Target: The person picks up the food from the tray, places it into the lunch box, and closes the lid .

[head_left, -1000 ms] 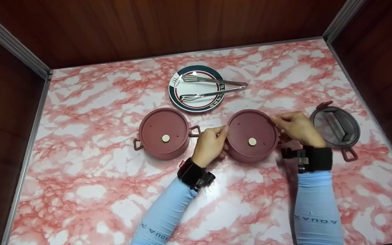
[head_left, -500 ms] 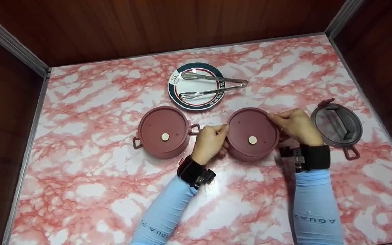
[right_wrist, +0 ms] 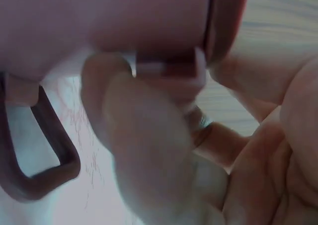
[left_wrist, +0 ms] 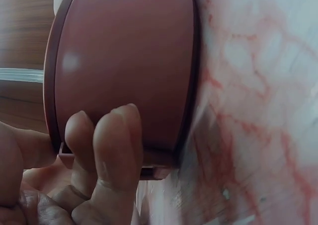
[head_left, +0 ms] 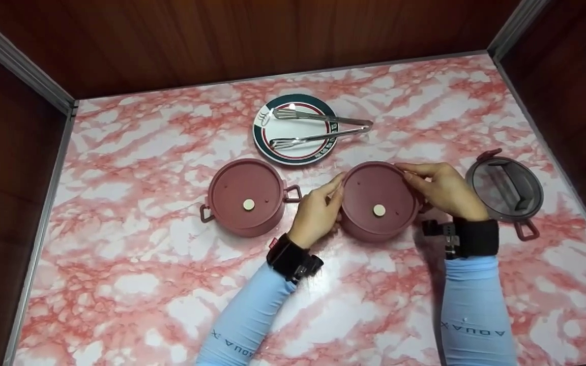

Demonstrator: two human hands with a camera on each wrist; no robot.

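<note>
In the head view, a maroon pot [head_left: 374, 185] with a flat lid and cream knob [head_left: 379, 210] stands between both hands. The left hand [head_left: 318, 216] holds its left side, thumb and index finger at the rim. Up close in the left wrist view, curled fingers [left_wrist: 112, 145] lie against the pot wall [left_wrist: 124, 61] beside a small bracket-like part [left_wrist: 151, 171]. The right hand [head_left: 445, 193] grips the opposite side, thumb and index finger at the rim. Blurred fingers [right_wrist: 144, 135] wrap under a squarish tab [right_wrist: 174, 83] in the right wrist view; a loop handle [right_wrist: 64, 155] shows nearby.
A second maroon lidded pot [head_left: 244, 185] with side handles stands left of the left hand. Behind lies a green-rimmed plate [head_left: 298, 130] bearing metal tongs [head_left: 351, 121]. Right of the right hand is a dark-rimmed, see-through-topped piece [head_left: 504, 188] with maroon handles. Wooden panels [head_left: 252, 40] enclose the table.
The left thumb and index finger have shifted up along the pot's rim. The right index finger now reaches further over the back of the rim. The pot stays in about the same place.
</note>
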